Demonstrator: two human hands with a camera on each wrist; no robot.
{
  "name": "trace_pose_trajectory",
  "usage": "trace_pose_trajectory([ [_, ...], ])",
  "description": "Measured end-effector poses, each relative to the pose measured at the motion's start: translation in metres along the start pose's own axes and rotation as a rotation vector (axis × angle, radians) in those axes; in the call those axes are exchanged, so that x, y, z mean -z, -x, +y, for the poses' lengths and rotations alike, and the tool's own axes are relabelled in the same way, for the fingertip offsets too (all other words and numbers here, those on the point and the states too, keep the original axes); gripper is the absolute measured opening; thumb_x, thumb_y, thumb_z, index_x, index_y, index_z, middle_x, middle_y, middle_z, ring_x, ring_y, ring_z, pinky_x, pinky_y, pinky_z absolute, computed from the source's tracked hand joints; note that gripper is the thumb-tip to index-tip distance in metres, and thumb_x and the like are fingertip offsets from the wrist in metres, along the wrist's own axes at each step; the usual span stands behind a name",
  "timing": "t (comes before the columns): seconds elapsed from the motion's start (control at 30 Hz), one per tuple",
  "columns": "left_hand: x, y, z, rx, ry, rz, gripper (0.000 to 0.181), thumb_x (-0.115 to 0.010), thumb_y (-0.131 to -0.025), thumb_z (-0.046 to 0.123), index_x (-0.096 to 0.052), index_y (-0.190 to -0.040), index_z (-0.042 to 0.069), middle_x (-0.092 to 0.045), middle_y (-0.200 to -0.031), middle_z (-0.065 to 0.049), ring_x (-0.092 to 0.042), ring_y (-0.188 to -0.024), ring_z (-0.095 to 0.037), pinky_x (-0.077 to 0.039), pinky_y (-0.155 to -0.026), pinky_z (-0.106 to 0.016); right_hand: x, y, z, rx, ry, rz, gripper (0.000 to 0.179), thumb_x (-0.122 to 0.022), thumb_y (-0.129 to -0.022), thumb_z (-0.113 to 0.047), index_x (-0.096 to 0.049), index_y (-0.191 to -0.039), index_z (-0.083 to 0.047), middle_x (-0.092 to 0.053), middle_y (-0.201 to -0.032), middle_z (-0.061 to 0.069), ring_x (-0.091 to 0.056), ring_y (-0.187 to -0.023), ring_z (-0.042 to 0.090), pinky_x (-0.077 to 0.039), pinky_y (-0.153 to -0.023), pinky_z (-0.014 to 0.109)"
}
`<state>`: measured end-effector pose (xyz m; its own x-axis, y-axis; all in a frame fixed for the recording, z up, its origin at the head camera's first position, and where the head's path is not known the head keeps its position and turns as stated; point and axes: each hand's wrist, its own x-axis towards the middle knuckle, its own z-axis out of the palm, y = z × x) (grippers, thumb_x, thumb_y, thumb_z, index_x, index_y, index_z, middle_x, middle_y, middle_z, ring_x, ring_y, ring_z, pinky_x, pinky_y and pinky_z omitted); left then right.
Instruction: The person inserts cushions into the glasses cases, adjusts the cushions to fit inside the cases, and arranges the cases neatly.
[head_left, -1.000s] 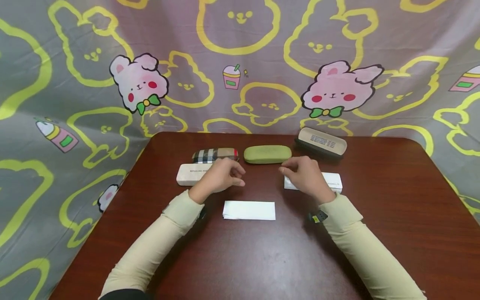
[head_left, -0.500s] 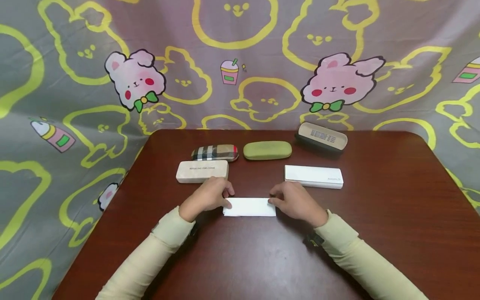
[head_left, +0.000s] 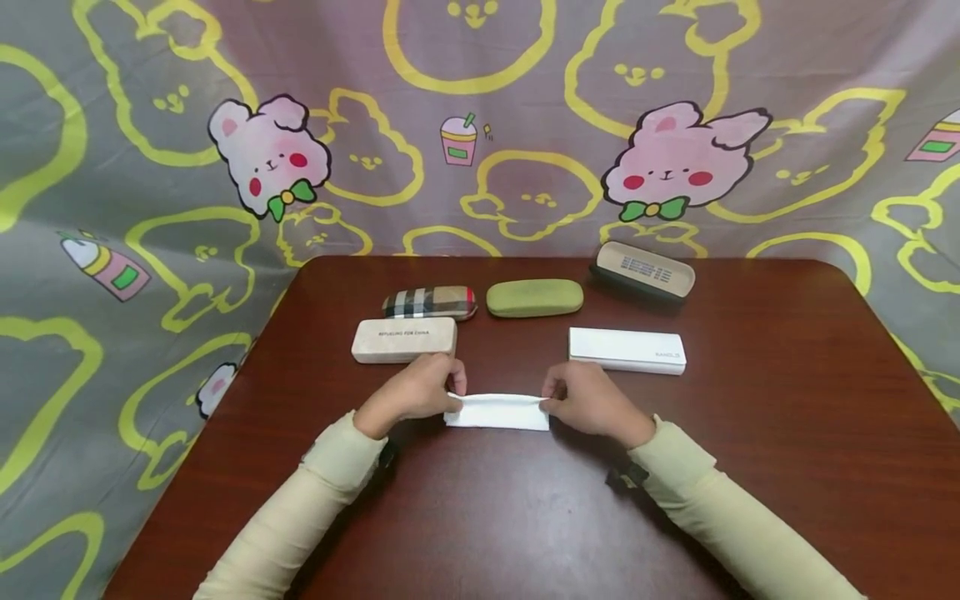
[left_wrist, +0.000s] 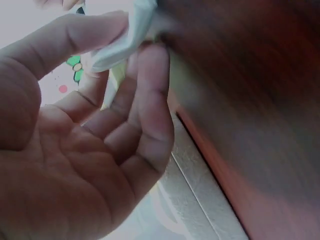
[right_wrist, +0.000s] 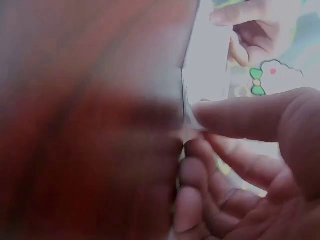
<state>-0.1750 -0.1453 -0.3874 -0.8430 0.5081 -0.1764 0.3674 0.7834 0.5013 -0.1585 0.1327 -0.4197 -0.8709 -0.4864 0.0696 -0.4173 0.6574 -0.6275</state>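
A folded white sheet point(head_left: 498, 414), soft-looking and layered, lies crosswise at the middle of the table, its far edge bent up a little. My left hand point(head_left: 418, 388) pinches its left end, thumb on the near side; in the left wrist view the folded white sheet point(left_wrist: 122, 50) curls between thumb and fingers. At the opposite end my right hand point(head_left: 596, 400) pinches the right corner. The right wrist view shows the thumb point(right_wrist: 245, 117) pressed on the sheet, with the other fingers curled below it.
Just beyond my left hand sits a beige glasses case point(head_left: 405, 343), with a plaid case point(head_left: 430, 303) behind it. A green case point(head_left: 535, 298) is at the back middle. Past my right hand lie a white case point(head_left: 627, 350) and a dark case with a beige face point(head_left: 643, 272). A patterned curtain point(head_left: 540, 100) hangs behind the table.
Both hands have come down and nearer from above the table to the ends of the white sheet, and they now pinch it. Its far edge has begun to bend up.
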Motion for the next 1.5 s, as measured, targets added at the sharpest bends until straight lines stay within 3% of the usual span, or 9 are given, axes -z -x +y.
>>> trace_pose_trajectory([
  [0.2,0.008,0.000,0.001,0.006,0.296,-0.020,0.017,-0.077,-0.080,-0.003,-0.064,-0.085,0.006,-0.060,-0.074,-0.002,-0.055,-0.068,-0.014,-0.047,-0.064,-0.030,0.011,0.010,0.002,-0.122,-0.366,0.033,0.011,-0.075,-0.085,-0.005,-0.068,-0.078,-0.010,-0.064,-0.063,0.002,-0.060,-0.057,0.019,-0.047,-0.052,0.031],
  [0.4,0.008,-0.003,0.009,0.064,0.510,0.021,0.012,-0.071,-0.086,-0.002,-0.071,-0.098,0.001,-0.065,-0.083,-0.007,-0.059,-0.073,-0.018,-0.051,-0.065,-0.034,0.017,0.012,0.003,-0.178,-0.554,0.149,0.010,-0.073,-0.085,0.001,-0.067,-0.082,-0.006,-0.066,-0.071,0.013,-0.064,-0.061,0.035,-0.050,-0.053,0.033],
  [0.57,0.005,-0.010,0.015,0.092,0.605,0.056,0.014,-0.068,-0.089,0.000,-0.071,-0.102,0.000,-0.066,-0.087,-0.008,-0.059,-0.073,-0.018,-0.053,-0.063,-0.042,0.023,0.018,0.008,-0.140,-0.564,0.224,0.010,-0.073,-0.088,0.001,-0.070,-0.097,-0.001,-0.067,-0.078,0.012,-0.065,-0.068,0.037,-0.051,-0.063,0.031],
  [0.67,0.005,-0.014,0.021,0.081,0.609,0.067,0.014,-0.068,-0.091,0.001,-0.070,-0.105,0.000,-0.066,-0.089,-0.008,-0.059,-0.075,-0.017,-0.053,-0.065,-0.041,0.029,0.025,0.013,-0.104,-0.508,0.232,0.018,-0.071,-0.092,-0.001,-0.071,-0.109,0.001,-0.069,-0.085,0.010,-0.066,-0.074,0.033,-0.051,-0.067,0.028],
  [0.77,0.006,-0.019,0.026,0.056,0.592,0.096,0.014,-0.072,-0.091,0.004,-0.073,-0.105,0.001,-0.068,-0.089,-0.007,-0.061,-0.077,-0.016,-0.052,-0.069,-0.037,0.038,0.031,0.018,-0.092,-0.448,0.256,0.016,-0.069,-0.095,-0.003,-0.073,-0.110,0.001,-0.071,-0.090,0.009,-0.064,-0.076,0.029,-0.050,-0.067,0.026],
  [1.13,0.005,-0.056,0.051,0.012,0.688,0.192,0.017,-0.080,-0.086,0.007,-0.079,-0.102,0.004,-0.071,-0.095,-0.007,-0.062,-0.079,-0.019,-0.052,-0.079,-0.056,0.069,0.045,0.034,-0.209,-0.420,0.330,0.016,-0.065,-0.099,-0.013,-0.069,-0.107,0.001,-0.067,-0.101,0.014,-0.059,-0.089,0.022,-0.048,-0.071,0.025],
  [1.3,0.002,-0.077,0.064,0.017,0.803,0.207,0.023,-0.080,-0.087,0.006,-0.077,-0.109,0.003,-0.073,-0.096,-0.008,-0.064,-0.083,-0.038,-0.050,-0.082,-0.061,0.084,0.050,0.041,-0.259,-0.462,0.351,0.023,-0.059,-0.103,-0.017,-0.065,-0.113,0.003,-0.063,-0.105,0.017,-0.058,-0.088,0.023,-0.051,-0.073,0.029],
  [1.4,0.004,-0.092,0.074,0.018,0.821,0.241,0.023,-0.079,-0.088,0.006,-0.077,-0.110,0.002,-0.073,-0.096,-0.007,-0.063,-0.085,-0.041,-0.054,-0.078,-0.053,0.095,0.049,0.044,-0.273,-0.476,0.376,0.027,-0.057,-0.105,-0.019,-0.061,-0.116,0.005,-0.063,-0.104,0.018,-0.058,-0.089,0.024,-0.053,-0.075,0.029],
  [1.5,0.009,-0.110,0.084,0.004,0.843,0.275,0.019,-0.078,-0.089,0.007,-0.077,-0.107,0.001,-0.072,-0.092,-0.006,-0.063,-0.077,-0.026,-0.056,-0.072,-0.040,0.107,0.043,0.052,-0.288,-0.497,0.407,0.029,-0.054,-0.106,-0.021,-0.058,-0.118,0.006,-0.063,-0.098,0.014,-0.057,-0.087,0.021,-0.052,-0.074,0.028],
])
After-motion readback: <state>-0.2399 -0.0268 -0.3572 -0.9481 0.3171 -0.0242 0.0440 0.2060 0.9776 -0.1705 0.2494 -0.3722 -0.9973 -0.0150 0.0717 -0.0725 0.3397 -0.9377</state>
